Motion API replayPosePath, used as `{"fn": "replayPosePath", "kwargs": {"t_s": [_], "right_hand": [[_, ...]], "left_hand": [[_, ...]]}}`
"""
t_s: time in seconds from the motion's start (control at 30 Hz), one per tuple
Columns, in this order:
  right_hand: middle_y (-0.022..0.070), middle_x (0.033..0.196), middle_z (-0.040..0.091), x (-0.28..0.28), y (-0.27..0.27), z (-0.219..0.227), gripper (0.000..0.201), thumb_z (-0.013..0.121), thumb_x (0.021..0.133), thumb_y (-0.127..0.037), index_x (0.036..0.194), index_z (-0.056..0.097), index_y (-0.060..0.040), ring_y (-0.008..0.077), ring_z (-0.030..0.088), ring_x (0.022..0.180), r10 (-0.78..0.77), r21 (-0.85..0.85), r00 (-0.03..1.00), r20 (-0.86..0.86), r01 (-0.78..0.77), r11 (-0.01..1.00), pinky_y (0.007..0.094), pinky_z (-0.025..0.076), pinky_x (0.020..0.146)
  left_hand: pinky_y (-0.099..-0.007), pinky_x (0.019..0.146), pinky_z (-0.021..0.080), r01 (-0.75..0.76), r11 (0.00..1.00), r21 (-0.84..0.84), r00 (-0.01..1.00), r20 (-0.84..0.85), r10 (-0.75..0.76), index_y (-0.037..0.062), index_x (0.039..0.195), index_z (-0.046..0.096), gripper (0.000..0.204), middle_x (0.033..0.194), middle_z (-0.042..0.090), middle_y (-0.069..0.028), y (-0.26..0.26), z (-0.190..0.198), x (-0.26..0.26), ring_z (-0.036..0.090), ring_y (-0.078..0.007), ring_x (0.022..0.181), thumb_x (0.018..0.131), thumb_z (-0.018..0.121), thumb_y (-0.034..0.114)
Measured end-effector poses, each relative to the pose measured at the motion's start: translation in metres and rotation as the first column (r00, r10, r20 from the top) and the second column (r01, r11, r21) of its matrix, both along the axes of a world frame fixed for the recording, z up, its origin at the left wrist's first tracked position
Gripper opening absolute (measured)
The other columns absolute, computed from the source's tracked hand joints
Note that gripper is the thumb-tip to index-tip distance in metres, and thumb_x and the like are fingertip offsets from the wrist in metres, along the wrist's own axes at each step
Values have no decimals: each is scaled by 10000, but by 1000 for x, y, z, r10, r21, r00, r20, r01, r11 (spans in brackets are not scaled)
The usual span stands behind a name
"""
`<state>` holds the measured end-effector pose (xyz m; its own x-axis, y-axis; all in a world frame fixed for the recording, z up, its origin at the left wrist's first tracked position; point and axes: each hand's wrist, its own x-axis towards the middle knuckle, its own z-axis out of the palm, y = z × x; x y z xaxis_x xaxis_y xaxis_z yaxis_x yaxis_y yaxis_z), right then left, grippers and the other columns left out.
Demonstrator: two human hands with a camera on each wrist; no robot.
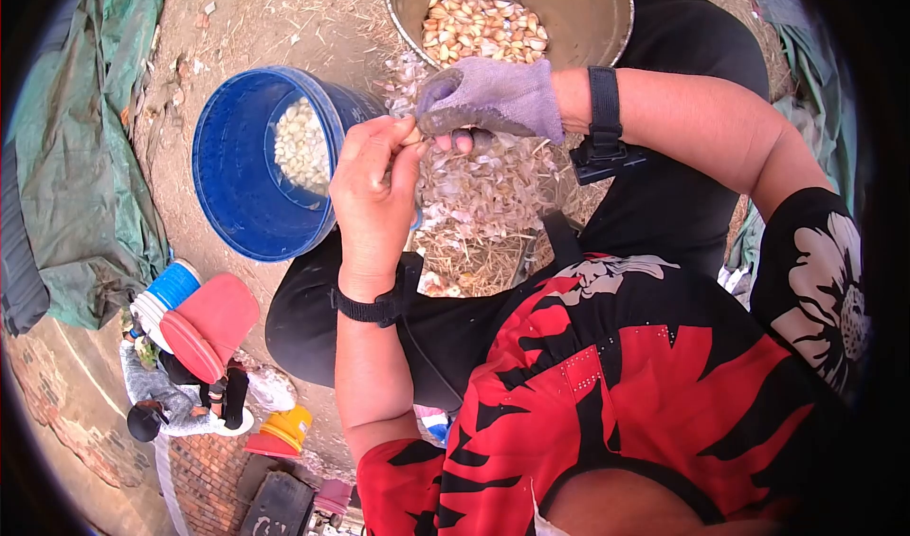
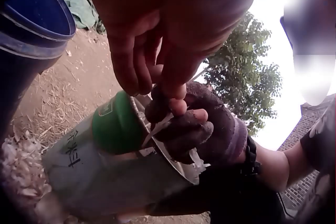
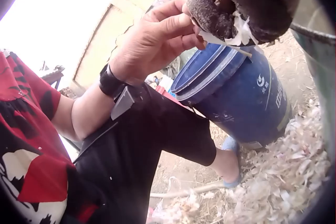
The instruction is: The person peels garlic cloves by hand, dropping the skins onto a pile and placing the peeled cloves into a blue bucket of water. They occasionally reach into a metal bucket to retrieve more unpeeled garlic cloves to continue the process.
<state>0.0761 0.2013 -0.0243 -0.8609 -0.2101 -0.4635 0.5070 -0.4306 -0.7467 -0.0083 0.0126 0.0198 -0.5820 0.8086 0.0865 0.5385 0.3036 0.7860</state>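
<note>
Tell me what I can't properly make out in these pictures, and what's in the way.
Head view: the small pale piece between the left hand and gloved right hand is mostly covered by fingers.
Head view: the metal bucket is cut off by the top edge.
Right wrist view: the contents of the blue bucket are hidden by its wall.
Head view: the distant person is too small to read in detail.

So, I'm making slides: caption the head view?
Bare left fingers and gloved right fingers meet over garlic skins beside a blue bucket of peeled cloves.
</note>
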Motion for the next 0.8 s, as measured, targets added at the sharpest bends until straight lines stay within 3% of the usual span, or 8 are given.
{"fn": "replayPosePath", "kwargs": {"t_s": [0.03,0.1,0.27,0.37,0.4,0.43,0.5,0.8], "right_hand": [[31,805,661,0,-1,1,238,636,900,-285,929,686,-54,85,616,657,3,0,1000,-1,-3,1000,218,462,537],[26,796,659,-1,-2,5,248,644,914,-269,1031,668,-52,60,602,598,-44,-145,996,-80,32,989,171,467,542],[20,799,656,-7,-1,11,278,645,916,-283,1078,661,-57,55,594,604,30,32,998,-49,-28,999,172,460,541],[15,829,654,-7,-1,0,309,651,916,-301,1111,653,-61,57,602,643,117,269,990,-84,-91,959,183,465,553],[15,851,655,-6,-1,2,329,656,915,-313,1129,648,-63,59,608,668,190,425,974,-125,-120,897,190,469,563],[15,851,655,-4,-2,4,329,656,915,-313,1129,648,-63,59,608,668,189,425,974,-124,-120,897,190,469,563],[22,844,659,1,-5,11,253,650,902,-300,992,687,-67,86,641,712,-25,35,993,-114,29,999,221,467,562],[50,846,683,-2,2,11,274,652,908,-286,1023,687,-41,114,662,699,-57,-49,986,-159,50,998,227,491,597]], "left_hand": [[-277,742,530,-3,1000,0,1000,-1,3,-4,1036,669,223,1008,644,-101,-1,-3,0,649,-174,873,820,688,-54],[-274,762,533,-211,955,207,841,537,69,-22,1074,642,236,1012,640,-67,-2,-8,0,644,-145,859,844,690,-44],[-265,736,521,-298,950,90,656,742,136,-15,1134,618,240,978,651,-81,-5,6,-7,622,-145,811,903,662,31],[-283,702,534,-383,894,233,461,887,-34,-1,1123,595,207,950,651,-96,-7,10,-8,616,-156,753,925,635,45],[-283,702,534,-382,895,232,460,887,-34,-1,1123,595,207,950,651,-96,-8,10,-9,616,-156,753,925,635,45],[-282,695,535,-362,907,216,508,861,-2,2,1106,595,187,941,650,-95,-9,10,-10,615,-151,745,927,631,43],[-277,687,537,-315,941,125,669,733,127,6,1080,596,163,914,650,-83,-8,10,-8,618,-134,731,925,635,36],[-245,692,530,-218,965,145,833,543,107,1,1053,610,187,1024,623,-66,-3,-1,-3,623,-103,771,878,669,-29]]}}
